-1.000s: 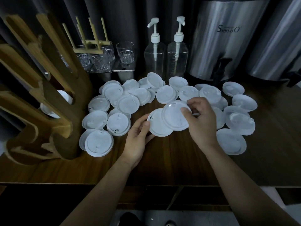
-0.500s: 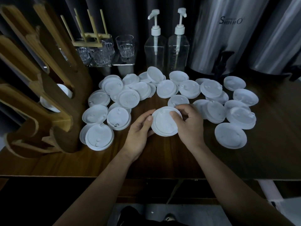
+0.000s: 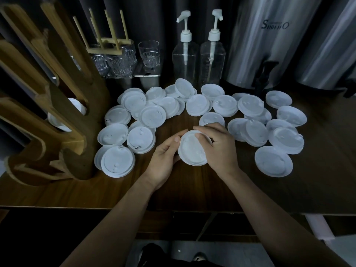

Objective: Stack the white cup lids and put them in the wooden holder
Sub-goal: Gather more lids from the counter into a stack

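A dark wood-grain desk [image 3: 192,189] in dim light. At its near middle the left grip [image 3: 165,157] and right grip [image 3: 217,147] curl round one small lid stack [image 3: 192,151] (how many it holds is hidden). Behind, roughly thirty loose lids [image 3: 273,163] overlap in an arc. At left the holder [image 3: 73,116] is cut off, with lids barely visible inside. Farther back: two pump bottles [image 3: 185,58], several glasses [image 3: 149,53], two steel urns [image 3: 260,45].

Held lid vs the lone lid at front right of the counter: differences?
1. The held lid is gripped by the left hand and right hand; the front-right lid lies untouched on the counter.
2. The hands cover part of the held lid; no hand covers the front-right lid.
Shared: both white, round.
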The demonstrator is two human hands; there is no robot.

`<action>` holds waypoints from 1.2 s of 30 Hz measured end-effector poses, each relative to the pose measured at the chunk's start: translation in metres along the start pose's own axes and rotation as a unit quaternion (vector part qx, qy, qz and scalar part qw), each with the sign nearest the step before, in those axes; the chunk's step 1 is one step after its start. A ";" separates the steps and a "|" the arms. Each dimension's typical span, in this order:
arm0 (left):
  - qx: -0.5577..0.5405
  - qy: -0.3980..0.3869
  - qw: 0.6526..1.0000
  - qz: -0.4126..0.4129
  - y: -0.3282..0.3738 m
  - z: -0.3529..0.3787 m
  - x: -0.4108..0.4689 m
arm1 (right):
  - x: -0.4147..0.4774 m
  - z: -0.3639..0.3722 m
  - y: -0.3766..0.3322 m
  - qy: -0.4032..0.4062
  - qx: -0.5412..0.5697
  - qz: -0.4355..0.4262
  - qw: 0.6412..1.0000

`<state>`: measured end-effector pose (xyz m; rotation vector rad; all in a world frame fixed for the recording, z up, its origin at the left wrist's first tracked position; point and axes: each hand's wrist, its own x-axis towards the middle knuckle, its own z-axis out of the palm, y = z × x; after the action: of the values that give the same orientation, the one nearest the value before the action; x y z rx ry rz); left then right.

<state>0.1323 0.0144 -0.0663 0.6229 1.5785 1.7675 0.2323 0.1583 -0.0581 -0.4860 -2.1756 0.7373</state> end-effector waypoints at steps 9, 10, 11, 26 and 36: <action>0.005 -0.032 0.999 0.010 0.002 0.000 -0.005 | 0.006 0.000 0.001 0.001 -0.048 -0.030 0.998; 0.001 -0.031 0.999 0.012 0.002 0.001 -0.004 | 0.005 0.000 0.001 0.004 -0.046 -0.029 0.999; -0.007 -0.028 0.999 0.013 0.003 0.001 -0.004 | 0.005 0.000 0.001 0.007 -0.041 -0.027 0.999; -0.037 0.018 0.999 0.005 0.004 0.003 -0.002 | 0.001 -0.004 0.000 -0.086 0.088 0.165 0.979; -0.012 0.049 0.999 0.003 0.015 0.008 -0.010 | 0.005 -0.011 -0.008 -0.106 0.125 0.166 0.972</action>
<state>0.1422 0.0121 -0.0497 0.5362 1.6190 1.8443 0.2367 0.1589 -0.0444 -0.6742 -2.1768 1.2797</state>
